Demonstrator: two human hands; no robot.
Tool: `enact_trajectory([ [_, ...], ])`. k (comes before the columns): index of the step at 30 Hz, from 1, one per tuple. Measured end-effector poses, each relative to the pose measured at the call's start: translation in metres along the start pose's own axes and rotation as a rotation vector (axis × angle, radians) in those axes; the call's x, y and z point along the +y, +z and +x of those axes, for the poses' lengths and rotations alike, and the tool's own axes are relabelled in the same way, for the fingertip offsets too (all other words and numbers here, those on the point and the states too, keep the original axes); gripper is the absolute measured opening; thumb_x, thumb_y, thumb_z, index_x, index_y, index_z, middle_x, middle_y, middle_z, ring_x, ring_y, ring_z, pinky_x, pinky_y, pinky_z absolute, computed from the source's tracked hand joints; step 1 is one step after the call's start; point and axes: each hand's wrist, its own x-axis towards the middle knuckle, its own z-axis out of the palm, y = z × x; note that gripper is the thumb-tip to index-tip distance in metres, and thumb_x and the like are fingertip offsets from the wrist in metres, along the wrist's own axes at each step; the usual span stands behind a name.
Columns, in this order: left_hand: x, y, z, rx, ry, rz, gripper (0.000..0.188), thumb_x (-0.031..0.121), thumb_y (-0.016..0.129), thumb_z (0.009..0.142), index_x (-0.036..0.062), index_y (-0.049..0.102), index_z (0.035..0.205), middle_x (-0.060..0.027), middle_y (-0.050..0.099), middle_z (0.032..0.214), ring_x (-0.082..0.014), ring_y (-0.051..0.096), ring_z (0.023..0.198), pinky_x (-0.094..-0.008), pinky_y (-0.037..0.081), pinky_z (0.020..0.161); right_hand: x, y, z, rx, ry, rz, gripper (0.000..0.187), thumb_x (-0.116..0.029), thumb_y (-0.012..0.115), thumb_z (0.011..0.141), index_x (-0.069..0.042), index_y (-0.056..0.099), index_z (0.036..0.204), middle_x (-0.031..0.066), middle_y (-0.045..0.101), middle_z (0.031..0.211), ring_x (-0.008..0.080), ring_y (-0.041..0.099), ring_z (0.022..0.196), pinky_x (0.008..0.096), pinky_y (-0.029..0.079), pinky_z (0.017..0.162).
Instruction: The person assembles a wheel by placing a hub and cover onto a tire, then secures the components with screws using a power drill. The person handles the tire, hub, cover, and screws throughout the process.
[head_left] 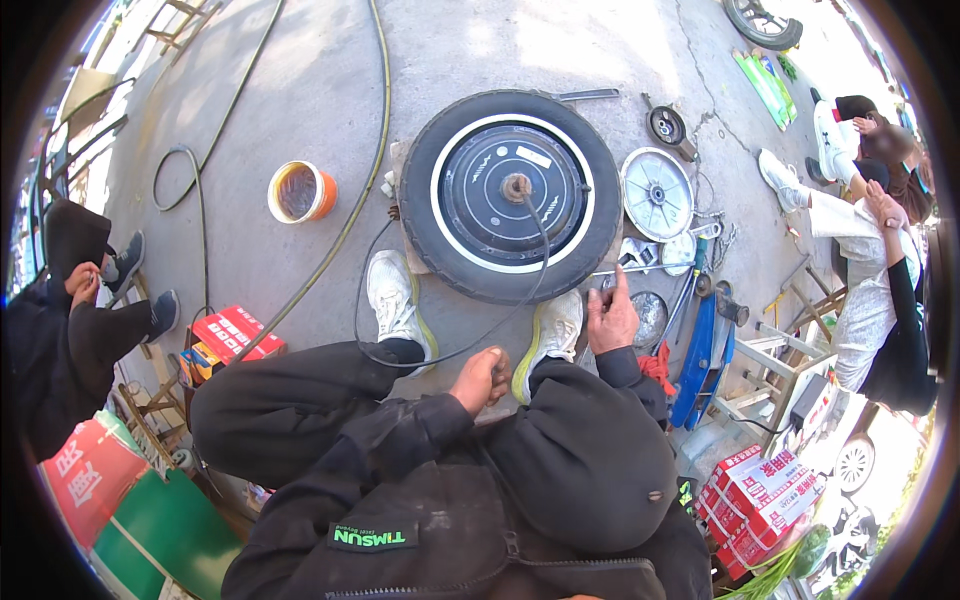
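Note:
A wheel with a black tyre [413,205] and a dark hub motor [480,215] lies flat in front of my feet. From its axle [516,187] a black cable [548,250] loops over the tyre and round past my knee. My left hand [482,380] is curled closed above my lap, just below the cable; whether anything is inside it is hidden. Beside the tyre's lower right edge, my right hand [612,318] holds nothing, its index finger stretched out and the other fingers bent. A silver round cover [657,194] and wrenches [640,253] lie right of the wheel.
An orange bucket [325,195] and a hose [378,150] are at left. A blue floor jack [692,370], a red cloth [655,368] and a red box [760,500] are at right. People sit on both sides: dark sleeves [60,340] left, pale trousers [850,250] right.

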Motion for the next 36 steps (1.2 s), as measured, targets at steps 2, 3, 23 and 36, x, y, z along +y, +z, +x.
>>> enact_trajectory([
  [2, 0.001, 0.004, 0.003, 0.056, 0.01, 0.03, 0.027, 0.036, 0.046, 0.107, 0.015, 0.045, 0.09, 0.0029, 0.04, 0.075, -0.0079, 0.037, 0.054, -0.0274, 0.027, 0.046, 0.034, 0.001, -0.025, 0.09, 0.198, 0.03, 0.066, -0.022, 0.071, 0.095, 0.002, 0.044, 0.15, 0.0073, 0.061, 0.077, 0.0228, 0.061, 0.067, 0.0385, 0.051, 0.066],
  [3, 0.002, 0.007, 0.004, 0.061, -0.013, 0.044, 0.026, 0.035, 0.048, 0.107, 0.0145, 0.046, 0.09, 0.0029, 0.04, 0.075, -0.0077, 0.037, 0.054, -0.0273, 0.028, 0.046, 0.053, 0.002, -0.041, 0.119, 0.274, 0.04, 0.065, -0.021, 0.07, 0.095, 0.003, 0.044, 0.15, 0.0071, 0.061, 0.076, 0.0219, 0.061, 0.067, 0.0381, 0.051, 0.066],
  [23, 0.001, -0.002, 0.025, 0.085, -0.031, 0.265, 0.029, 0.032, 0.051, 0.109, 0.0052, 0.059, 0.1, 0.001, 0.048, 0.076, -0.011, 0.047, 0.061, -0.0272, 0.039, 0.054, 0.159, 0.047, -0.145, 0.312, 0.593, -0.061, 0.041, -0.021, 0.071, 0.092, 0.0, 0.064, 0.127, 0.0126, 0.072, 0.091, 0.026, 0.07, 0.079, 0.0405, 0.056, 0.079],
  [36, 0.013, -0.01, 0.044, -0.238, -0.093, -0.225, 0.039, 0.024, 0.05, 0.096, -0.0034, 0.059, 0.122, -0.02, 0.067, 0.113, -0.0328, 0.069, 0.098, -0.0414, 0.057, 0.086, 0.207, 0.028, -0.058, 0.165, 0.747, -0.205, 0.042, -0.038, 0.081, 0.083, -0.013, 0.073, 0.115, 0.0132, 0.068, 0.112, 0.0336, 0.067, 0.106, 0.0445, 0.054, 0.09],
])
